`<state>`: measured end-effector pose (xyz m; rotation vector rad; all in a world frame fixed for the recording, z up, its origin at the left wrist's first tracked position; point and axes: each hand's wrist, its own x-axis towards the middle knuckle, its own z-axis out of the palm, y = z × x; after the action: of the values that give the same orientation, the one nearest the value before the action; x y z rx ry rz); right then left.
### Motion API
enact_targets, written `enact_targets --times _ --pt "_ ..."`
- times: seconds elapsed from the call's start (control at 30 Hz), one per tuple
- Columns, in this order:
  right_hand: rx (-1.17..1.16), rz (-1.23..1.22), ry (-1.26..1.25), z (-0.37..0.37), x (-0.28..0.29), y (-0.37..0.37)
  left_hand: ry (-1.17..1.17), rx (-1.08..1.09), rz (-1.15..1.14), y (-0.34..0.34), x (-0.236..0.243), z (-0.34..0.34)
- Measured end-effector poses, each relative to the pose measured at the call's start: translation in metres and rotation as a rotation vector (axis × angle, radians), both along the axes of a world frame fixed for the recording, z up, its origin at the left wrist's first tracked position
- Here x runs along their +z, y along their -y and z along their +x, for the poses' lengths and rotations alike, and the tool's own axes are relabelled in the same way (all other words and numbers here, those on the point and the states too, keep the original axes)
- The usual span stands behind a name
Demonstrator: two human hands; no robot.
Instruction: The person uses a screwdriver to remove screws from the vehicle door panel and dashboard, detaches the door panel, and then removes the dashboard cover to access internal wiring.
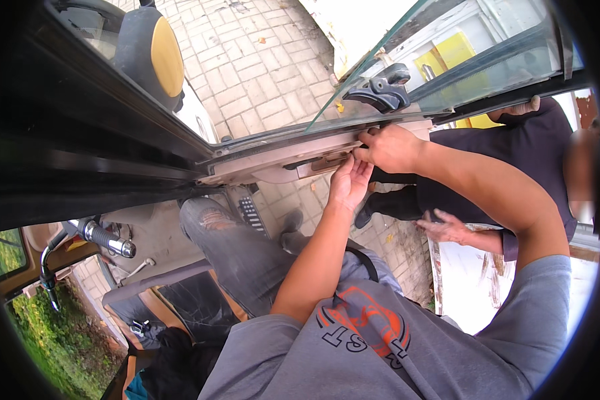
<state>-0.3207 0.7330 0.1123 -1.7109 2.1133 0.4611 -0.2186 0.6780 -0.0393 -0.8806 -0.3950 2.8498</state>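
Observation:
Both my hands are at the top of a pale door panel point(247, 164) under a tilted glass pane point(493, 83). My right hand point(395, 149) reaches in from the right, its fingers curled against the panel's upper edge. Just below it, my left hand point(351, 181) points upward with the palm partly turned up. Its fingertips meet the right hand's fingers by the panel. Anything small between the fingertips is too hidden to name. To the left of my hands a recessed handle area point(320, 164) shows in the panel. A black lever-like fitting point(383, 91) sits at the glass just beyond my hands.
Close on the right stands another person in dark clothes point(493, 160), one hand point(447, 228) held low near my right arm. Left of me are handlebars point(103, 239) and a black seat point(197, 303). A rounded black-and-yellow mirror housing point(163, 57) stands beyond the frame, over brick paving point(260, 73).

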Motion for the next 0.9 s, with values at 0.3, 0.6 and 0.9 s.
enact_targets --times 0.3,0.6,0.9 --pt "-0.957 0.041 0.098 0.021 -0.014 0.017 -0.018 0.015 -0.033 -0.005 -0.005 -0.009" --pt "-0.066 -0.030 0.071 0.000 -0.006 0.009 -0.215 0.110 -0.014 -0.001 -0.027 -0.001" --pt "-0.536 0.026 -0.005 0.022 -0.002 0.025 -0.011 -0.026 -0.085 0.011 -0.010 -0.004"
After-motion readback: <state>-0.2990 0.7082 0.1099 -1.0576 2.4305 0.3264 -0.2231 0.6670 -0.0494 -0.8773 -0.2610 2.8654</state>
